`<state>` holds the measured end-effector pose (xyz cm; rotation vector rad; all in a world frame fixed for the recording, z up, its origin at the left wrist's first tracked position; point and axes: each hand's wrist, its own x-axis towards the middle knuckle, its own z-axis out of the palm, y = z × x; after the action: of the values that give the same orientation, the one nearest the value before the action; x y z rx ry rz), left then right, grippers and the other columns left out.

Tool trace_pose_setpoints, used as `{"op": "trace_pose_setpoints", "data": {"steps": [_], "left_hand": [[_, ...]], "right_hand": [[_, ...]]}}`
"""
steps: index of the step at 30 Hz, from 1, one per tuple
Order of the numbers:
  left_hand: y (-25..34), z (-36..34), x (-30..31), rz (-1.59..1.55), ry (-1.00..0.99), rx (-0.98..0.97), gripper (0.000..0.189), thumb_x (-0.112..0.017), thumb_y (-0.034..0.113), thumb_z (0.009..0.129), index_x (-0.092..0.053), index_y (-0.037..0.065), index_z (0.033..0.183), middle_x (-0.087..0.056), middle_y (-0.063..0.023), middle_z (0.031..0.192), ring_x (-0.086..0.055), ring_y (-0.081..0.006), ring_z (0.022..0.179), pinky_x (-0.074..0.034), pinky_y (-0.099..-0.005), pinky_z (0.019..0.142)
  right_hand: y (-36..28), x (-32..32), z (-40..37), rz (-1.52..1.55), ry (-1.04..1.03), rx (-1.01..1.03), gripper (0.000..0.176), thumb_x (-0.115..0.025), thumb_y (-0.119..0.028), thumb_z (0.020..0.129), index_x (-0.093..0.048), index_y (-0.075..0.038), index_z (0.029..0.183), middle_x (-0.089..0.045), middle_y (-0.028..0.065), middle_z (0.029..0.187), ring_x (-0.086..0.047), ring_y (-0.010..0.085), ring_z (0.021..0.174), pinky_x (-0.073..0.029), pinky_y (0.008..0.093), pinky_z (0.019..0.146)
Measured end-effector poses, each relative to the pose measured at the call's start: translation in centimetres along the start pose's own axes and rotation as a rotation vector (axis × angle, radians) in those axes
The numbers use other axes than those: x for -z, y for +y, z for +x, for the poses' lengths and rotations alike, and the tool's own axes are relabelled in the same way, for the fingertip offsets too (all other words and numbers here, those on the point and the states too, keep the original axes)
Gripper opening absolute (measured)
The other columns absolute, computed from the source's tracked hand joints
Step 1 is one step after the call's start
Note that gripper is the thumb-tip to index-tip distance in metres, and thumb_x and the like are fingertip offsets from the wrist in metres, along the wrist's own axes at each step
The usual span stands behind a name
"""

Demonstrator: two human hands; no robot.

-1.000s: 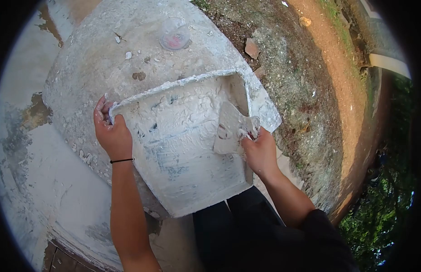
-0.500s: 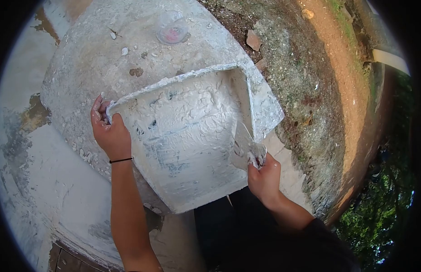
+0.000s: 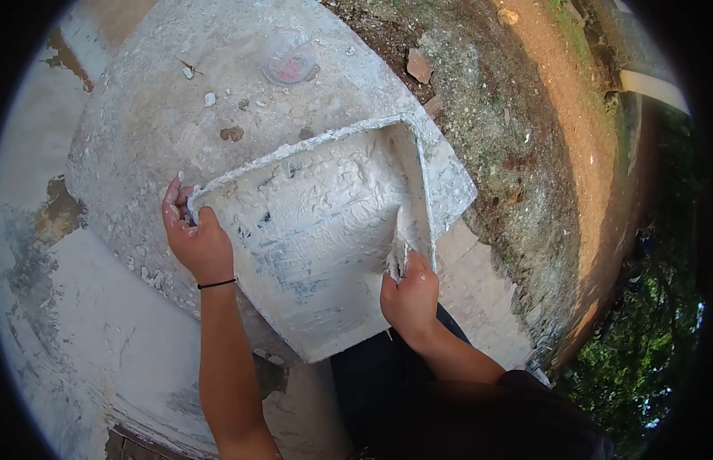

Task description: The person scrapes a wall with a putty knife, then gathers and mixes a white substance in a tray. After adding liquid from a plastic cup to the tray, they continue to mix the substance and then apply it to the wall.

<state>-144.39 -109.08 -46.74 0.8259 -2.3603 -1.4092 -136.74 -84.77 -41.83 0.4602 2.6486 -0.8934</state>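
Observation:
A rectangular tub [image 3: 291, 149] caked with white plaster tilts toward me, and wet white plaster [image 3: 333, 199] coats its inside. My left hand [image 3: 199, 238] is closed around the rim at the tub's left corner, with plaster on the fingertips. On the right side, my right hand [image 3: 411, 295] grips a plaster-covered putty knife [image 3: 398, 264] by its handle. The blade is down in the tub, close to the right wall, partly hidden by plaster and by my fingers.
The tub rests on a plaster-spattered slab [image 3: 164, 100]. A clear plastic cup [image 3: 289, 60] with something pink in it sits at the back. Rough ground [image 3: 487, 130] with stone pieces, including a reddish shard [image 3: 419, 66], lies to the right.
My right hand has moved left with the putty knife, from beyond the tub's right edge to inside it. My left hand still holds the rim; the tub has shifted slightly right.

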Motion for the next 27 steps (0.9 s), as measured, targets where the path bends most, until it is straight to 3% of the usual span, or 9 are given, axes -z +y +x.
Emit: {"op": "trace_pose_setpoints", "data": {"steps": [1, 3, 9, 10, 11, 19, 24, 26, 27], "left_hand": [[-0.2, 0.0, 0.0, -0.020, -0.002, -0.004, 0.052, -0.044, -0.010, 0.072, -0.046, -0.002, 0.123, -0.054, -0.0112, 0.105, -0.052, -0.0184, 0.099, -0.038, -0.0275, 0.092], [-0.4, 0.1, 0.0, -0.045, -0.006, -0.010, 0.052, -0.044, -0.011, 0.072, -0.046, -0.002, 0.123, -0.053, -0.0114, 0.105, -0.052, -0.0188, 0.099, -0.038, -0.0280, 0.092], [-0.1, 0.1, -0.1, -0.090, -0.004, -0.006, 0.052, -0.043, -0.011, 0.072, -0.047, -0.002, 0.123, -0.053, -0.0116, 0.105, -0.051, -0.0195, 0.099, -0.038, -0.0297, 0.093], [-0.2, 0.1, 0.0, -0.078, -0.017, -0.001, 0.052, -0.043, -0.011, 0.072, -0.047, -0.002, 0.123, -0.053, -0.0118, 0.105, -0.051, -0.0197, 0.100, -0.038, -0.0296, 0.093], [-0.2, 0.1, 0.1, -0.062, -0.028, 0.007, 0.052, -0.043, -0.012, 0.071, -0.047, -0.002, 0.123, -0.053, -0.0121, 0.105, -0.051, -0.0199, 0.100, -0.038, -0.0295, 0.093], [-0.6, -0.1, -0.1, -0.112, -0.015, -0.008, 0.053, -0.043, -0.013, 0.071, -0.047, -0.002, 0.123, -0.054, -0.0132, 0.106, -0.053, -0.0216, 0.099, -0.039, -0.0300, 0.092], [-0.2, -0.1, -0.2, -0.069, -0.010, -0.024, 0.052, -0.043, -0.014, 0.072, -0.047, -0.002, 0.123, -0.054, -0.0144, 0.108, -0.053, -0.0225, 0.102, -0.040, -0.0312, 0.093], [0.0, -0.2, -0.1, -0.046, -0.001, -0.012, 0.053, -0.043, -0.014, 0.071, -0.048, -0.002, 0.122, -0.054, -0.0156, 0.110, -0.053, -0.0227, 0.104, -0.040, -0.0314, 0.093], [0.0, -0.1, 0.0, -0.033, -0.002, -0.006, 0.053, -0.043, -0.014, 0.071, -0.048, -0.002, 0.122, -0.054, -0.0156, 0.110, -0.053, -0.0227, 0.104, -0.040, -0.0314, 0.093]], "right_hand": [[-0.5, -0.3, 0.1, -0.002, 0.006, -0.001, 0.023, -0.057, 0.000, 0.070, -0.054, 0.007, 0.091, -0.057, 0.0260, 0.080, -0.056, 0.0456, 0.076, -0.046, 0.0470, 0.067], [-1.3, -0.7, 0.2, -0.072, -0.088, -0.036, 0.040, -0.061, -0.002, 0.069, -0.051, 0.011, 0.106, -0.056, 0.0250, 0.090, -0.059, 0.0415, 0.075, -0.050, 0.0452, 0.066], [-4.6, -2.4, 0.7, -0.045, -0.141, -0.072, 0.045, -0.060, -0.003, 0.071, -0.046, 0.013, 0.111, -0.054, 0.0257, 0.095, -0.060, 0.0426, 0.074, -0.051, 0.0453, 0.065], [-5.2, -2.9, 0.6, -0.042, -0.066, -0.087, 0.037, -0.062, -0.002, 0.069, -0.051, 0.012, 0.101, -0.056, 0.0274, 0.089, -0.058, 0.0432, 0.078, -0.050, 0.0453, 0.069], [-5.6, -3.1, 0.7, -0.044, -0.062, -0.083, 0.037, -0.062, -0.002, 0.069, -0.051, 0.012, 0.101, -0.056, 0.0274, 0.089, -0.058, 0.0432, 0.078, -0.050, 0.0453, 0.069], [-7.5, -4.0, 0.4, -0.054, -0.123, -0.087, 0.052, -0.059, -0.005, 0.073, -0.042, 0.015, 0.118, -0.053, 0.0261, 0.097, -0.061, 0.0413, 0.075, -0.052, 0.0439, 0.066], [-7.7, -3.6, 0.4, 0.068, -0.086, 0.002, 0.046, -0.059, -0.005, 0.074, -0.047, 0.012, 0.114, -0.056, 0.0280, 0.099, -0.060, 0.0422, 0.080, -0.051, 0.0436, 0.070], [-6.8, -2.4, 1.2, 0.166, -0.126, 0.020, 0.035, -0.058, -0.005, 0.074, -0.054, 0.008, 0.106, -0.059, 0.0281, 0.091, -0.059, 0.0430, 0.081, -0.049, 0.0436, 0.071], [-6.1, -1.4, 1.7, 0.299, -0.116, -0.070, 0.026, -0.055, -0.003, 0.073, -0.057, 0.005, 0.098, -0.061, 0.0269, 0.081, -0.059, 0.0433, 0.078, -0.048, 0.0427, 0.069]]}}
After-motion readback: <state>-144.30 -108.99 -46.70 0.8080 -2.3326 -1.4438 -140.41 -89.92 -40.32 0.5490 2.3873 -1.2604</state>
